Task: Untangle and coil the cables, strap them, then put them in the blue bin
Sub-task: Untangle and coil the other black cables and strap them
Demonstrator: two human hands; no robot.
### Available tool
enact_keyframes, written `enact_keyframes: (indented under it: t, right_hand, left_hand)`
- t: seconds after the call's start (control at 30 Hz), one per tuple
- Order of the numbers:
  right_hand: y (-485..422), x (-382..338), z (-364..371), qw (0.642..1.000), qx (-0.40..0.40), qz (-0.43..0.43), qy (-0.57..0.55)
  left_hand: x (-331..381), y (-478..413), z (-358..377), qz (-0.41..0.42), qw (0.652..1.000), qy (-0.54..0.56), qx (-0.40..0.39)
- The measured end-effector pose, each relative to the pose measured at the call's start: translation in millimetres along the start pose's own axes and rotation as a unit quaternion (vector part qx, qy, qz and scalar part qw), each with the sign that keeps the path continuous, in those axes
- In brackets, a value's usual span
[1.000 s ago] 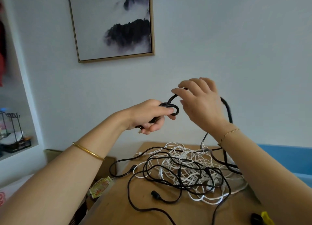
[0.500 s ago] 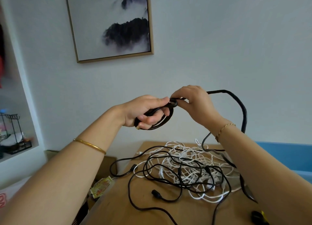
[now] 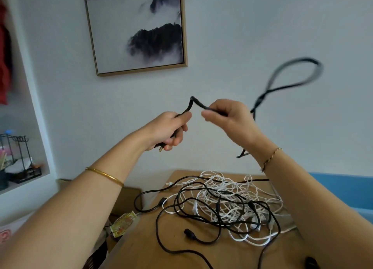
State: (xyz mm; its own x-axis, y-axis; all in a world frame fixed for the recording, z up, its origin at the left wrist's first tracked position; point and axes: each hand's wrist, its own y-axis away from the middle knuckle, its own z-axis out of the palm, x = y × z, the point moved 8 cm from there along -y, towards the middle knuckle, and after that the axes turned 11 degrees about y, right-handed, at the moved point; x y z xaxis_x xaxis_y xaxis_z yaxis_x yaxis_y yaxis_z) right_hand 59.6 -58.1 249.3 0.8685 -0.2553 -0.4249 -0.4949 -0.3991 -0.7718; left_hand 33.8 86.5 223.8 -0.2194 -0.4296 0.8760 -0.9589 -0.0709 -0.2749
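My left grip (image 3: 169, 131) clamps the black cable (image 3: 192, 99) by its plug end; my right grip (image 3: 230, 120), at 3 o'clock from it, pinches the same cable, which arches between both. The tangle (image 3: 223, 205) lies on the counter (image 3: 141, 248), 6 o'clock below.

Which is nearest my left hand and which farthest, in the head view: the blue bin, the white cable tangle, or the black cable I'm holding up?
1. Black cable: gripped in the left hand itself.
2. White cable tangle: below and to the right.
3. Blue bin: far right edge, farthest.
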Motion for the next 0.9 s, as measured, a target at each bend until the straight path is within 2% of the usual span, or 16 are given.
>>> enact_keyframes:
  t: [0.1, 0.2, 0.37, 0.53, 0.73, 0.8, 0.87, 0.9]
  right_hand:
    - [-6.6, -3.4, -21.6, 0.994, 0.092, -0.022, 0.047]
    - [-13.9, 7.3, -33.7, 0.985, 0.14, -0.02, 0.101]
    - [-12.7, 31.6, -26.2, 0.979, 0.163, 0.007, 0.12]
    - [-1.1, 45.2, -0.9, 0.991, 0.126, 0.047, 0.024]
    - [9.2, 30.4, 21.3, 0.984, 0.108, 0.064, -0.125]
    - [14.9, 32.1, 34.4, 0.985, 0.079, 0.083, -0.128]
    - [22.3, 34.3, 49.6, 0.987, 0.041, 0.097, -0.122]
    - [25.9, 34.3, 56.4, 0.987, 0.021, 0.103, -0.122]
  left_hand:
    - [-3.3, 4.5, 5.7, 0.0, 0.999, -0.001, -0.039]
    - [1.3, 12.6, 13.3, 0.013, 0.996, 0.025, -0.087]
    - [16.5, 21.8, 11.2, 0.038, 0.98, 0.139, -0.135]
    - [33.5, 20.9, 12.4, 0.047, 0.946, 0.274, -0.166]
    - [52.1, 13.0, 25.4, 0.06, 0.857, 0.481, -0.175]
    - [58.5, 6.8, 19.8, 0.068, 0.804, 0.572, -0.147]
    - [62.5, -0.8, 8.0, 0.07, 0.737, 0.664, -0.104]
    - [61.7, -4.3, 3.4, 0.066, 0.718, 0.688, -0.078]
